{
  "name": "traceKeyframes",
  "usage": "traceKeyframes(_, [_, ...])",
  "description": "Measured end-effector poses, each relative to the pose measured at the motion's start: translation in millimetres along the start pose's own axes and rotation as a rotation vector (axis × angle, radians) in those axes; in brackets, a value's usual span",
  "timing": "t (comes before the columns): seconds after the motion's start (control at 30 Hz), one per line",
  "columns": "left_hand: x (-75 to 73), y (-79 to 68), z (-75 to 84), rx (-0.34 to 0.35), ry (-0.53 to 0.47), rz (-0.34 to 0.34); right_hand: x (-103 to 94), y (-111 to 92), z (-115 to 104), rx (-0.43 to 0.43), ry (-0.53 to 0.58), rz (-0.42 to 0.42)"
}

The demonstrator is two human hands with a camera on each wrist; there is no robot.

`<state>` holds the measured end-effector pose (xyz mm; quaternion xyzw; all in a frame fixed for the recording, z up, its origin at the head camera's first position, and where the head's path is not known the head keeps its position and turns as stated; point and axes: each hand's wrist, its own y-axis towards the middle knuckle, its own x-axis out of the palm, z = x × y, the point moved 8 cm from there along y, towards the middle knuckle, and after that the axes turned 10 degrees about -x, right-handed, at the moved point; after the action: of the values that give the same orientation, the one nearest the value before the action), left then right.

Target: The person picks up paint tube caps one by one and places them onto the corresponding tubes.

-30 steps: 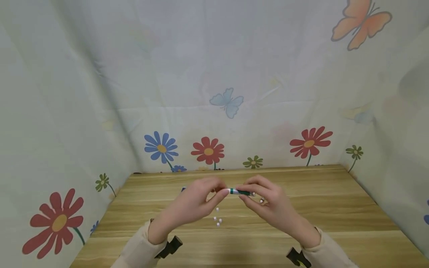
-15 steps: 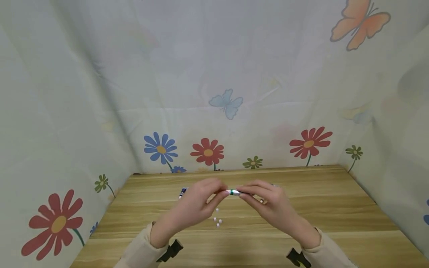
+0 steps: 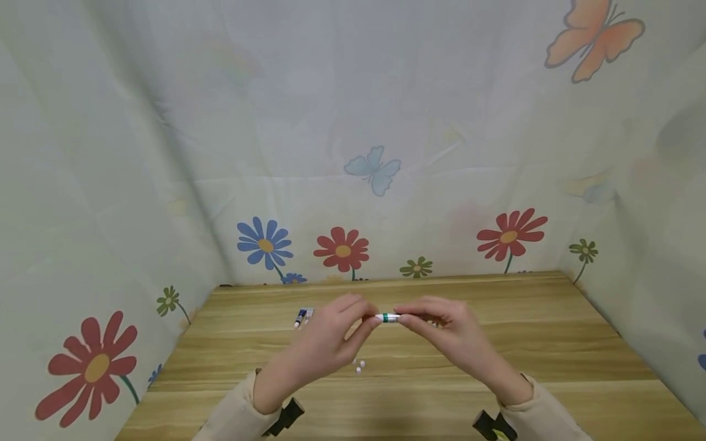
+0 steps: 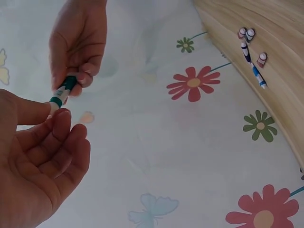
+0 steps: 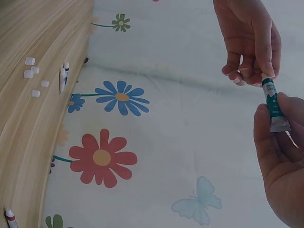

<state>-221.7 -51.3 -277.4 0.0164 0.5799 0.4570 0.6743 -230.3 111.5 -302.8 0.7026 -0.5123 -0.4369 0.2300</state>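
Between my two hands, above the table, is a small green-and-white paint tube [image 3: 390, 318], held roughly level. My left hand [image 3: 333, 334] pinches its white cap end with thumb and forefinger; the other fingers curl loosely, as the left wrist view shows. With thumb and fingers, my right hand [image 3: 455, 334] grips the tube's body near the flat crimped end, which shows in the right wrist view on the green tube [image 5: 274, 104]. Several small white caps [image 3: 360, 367] lie on the table below, partly hidden behind my left hand.
On the wooden table [image 3: 529, 343], a dark blue tube [image 3: 300, 318] lies beyond my left hand, beside a paler one. More tubes [image 4: 257, 75] lie on the right side, mostly behind my right hand in the head view. A flower-printed cloth [image 3: 419, 208] stands behind the table.
Both hands have shifted slightly to the right with the tube. The crimped end has gone out of sight behind my right fingers. My left hand now covers more of the caps.
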Motion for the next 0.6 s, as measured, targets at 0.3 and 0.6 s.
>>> traceKeyframes(0.3, [-0.2,-2.0,-10.8,-0.100,-0.052,-0.042,-0.1,3.2,-0.6,-0.010,-0.095,0.022])
traceKeyframes(0.6, [-5.9,-4.1,-18.5,-0.157,-0.083,-0.008,3.7,1.8,10.1,0.077,-0.066,0.007])
